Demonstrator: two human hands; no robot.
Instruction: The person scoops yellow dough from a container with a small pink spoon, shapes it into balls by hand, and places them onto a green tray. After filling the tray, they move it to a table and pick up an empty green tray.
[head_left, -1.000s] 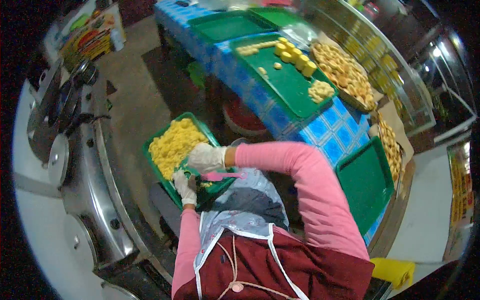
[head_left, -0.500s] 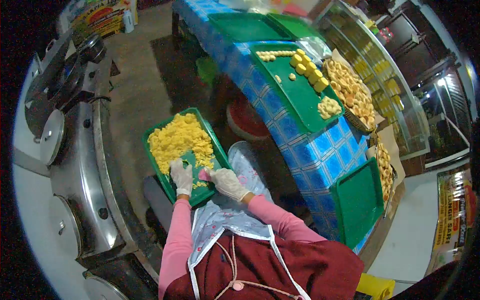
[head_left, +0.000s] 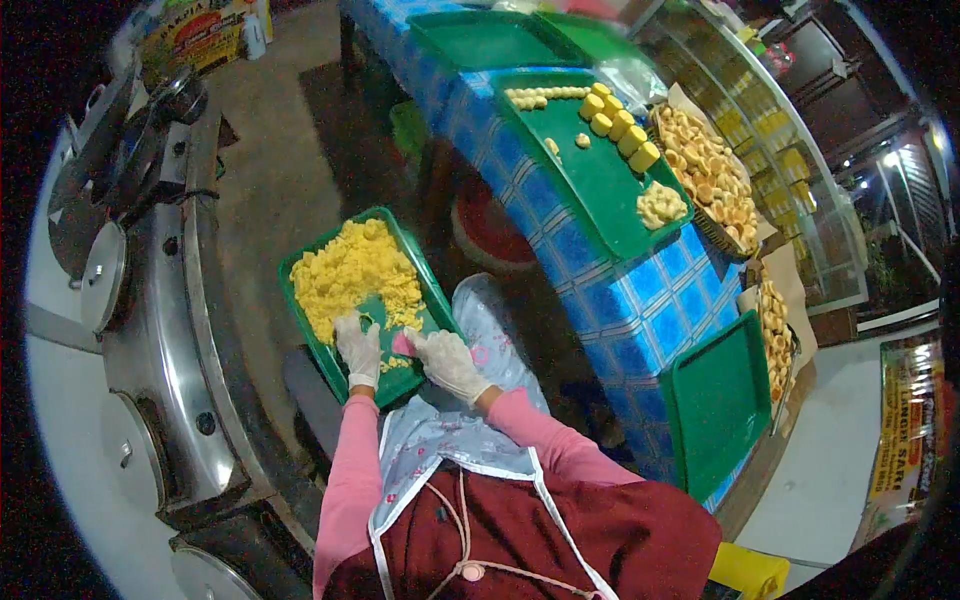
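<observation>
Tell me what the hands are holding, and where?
White-gloved right hand grips a pink plastic tool by one end; left hand rests on the green tray.

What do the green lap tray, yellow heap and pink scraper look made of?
Green rectangular tray: probably moulded plastic, smooth, slight sheen, raised rim. Yellow heap: crumbly, matte dough or mash, lumpy. Pink scraper in the right hand: likely plastic.

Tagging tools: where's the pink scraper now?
Head view, lower centre-left: the pink scraper is in the right hand, beside the left hand, at the near end of the green tray of yellow crumbs.
</observation>
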